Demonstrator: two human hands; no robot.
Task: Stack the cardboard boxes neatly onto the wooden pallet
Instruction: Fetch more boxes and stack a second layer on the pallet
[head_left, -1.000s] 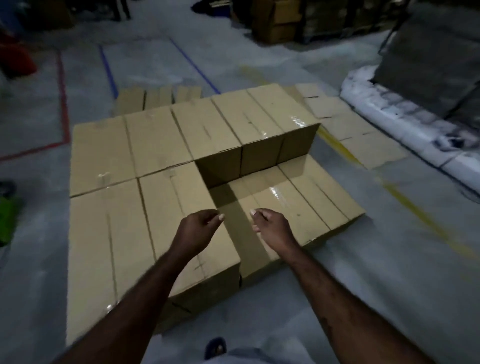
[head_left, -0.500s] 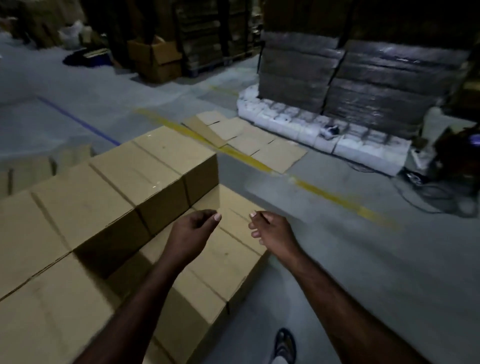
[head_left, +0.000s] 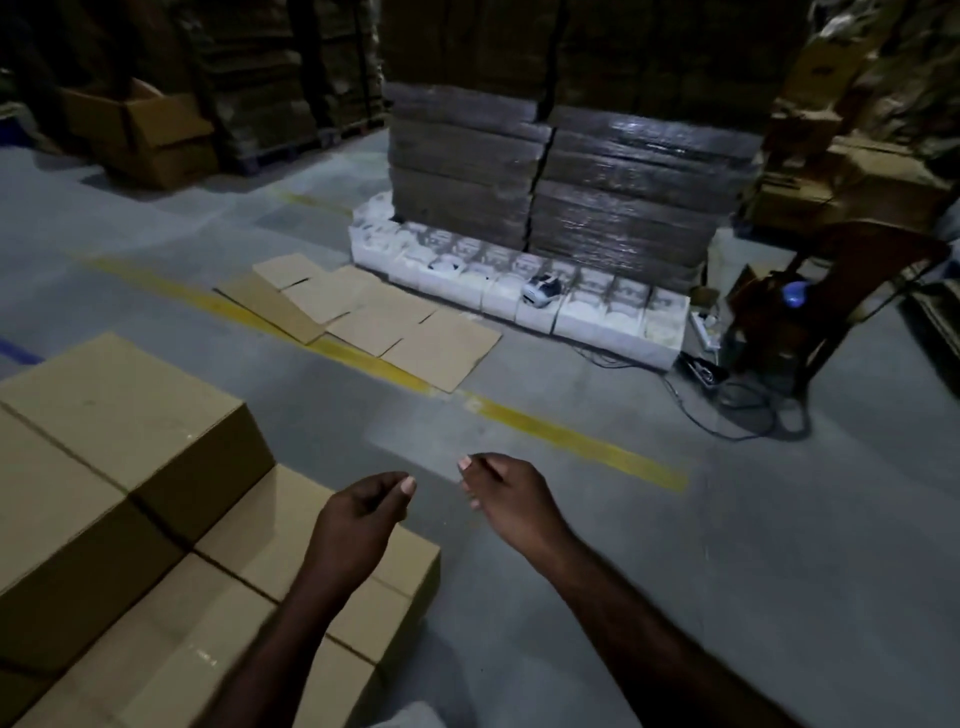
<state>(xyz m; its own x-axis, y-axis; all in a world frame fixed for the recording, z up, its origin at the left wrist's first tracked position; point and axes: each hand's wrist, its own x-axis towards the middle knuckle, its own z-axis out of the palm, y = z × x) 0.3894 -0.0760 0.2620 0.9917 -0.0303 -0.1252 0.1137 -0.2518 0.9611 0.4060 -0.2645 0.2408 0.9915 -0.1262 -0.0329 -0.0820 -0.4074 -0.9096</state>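
Note:
Sealed brown cardboard boxes fill the lower left in two levels. The upper-layer box (head_left: 130, 415) stands above a lower-layer box (head_left: 270, 540) at the stack's right end. The pallet beneath is hidden by them. My left hand (head_left: 358, 519) hovers over the lower box's right corner, fingers loosely curled, holding nothing. Over the bare floor just right of the stack, my right hand (head_left: 504, 499) hangs with its fingers also loosely curled and empty. Neither hand touches a box.
Flattened cardboard sheets (head_left: 363, 317) lie on the floor across a yellow line (head_left: 566, 434). Behind them stands a wrapped stack of flat cartons (head_left: 561, 171) on white blocks (head_left: 519, 291). A chair (head_left: 841, 291) and cables sit at right; an open box (head_left: 145, 135) at far left.
The view has swung right, away from the box stack toward the open floor and wrapped stack. Both hands keep their loosely curled, empty pose in front of me.

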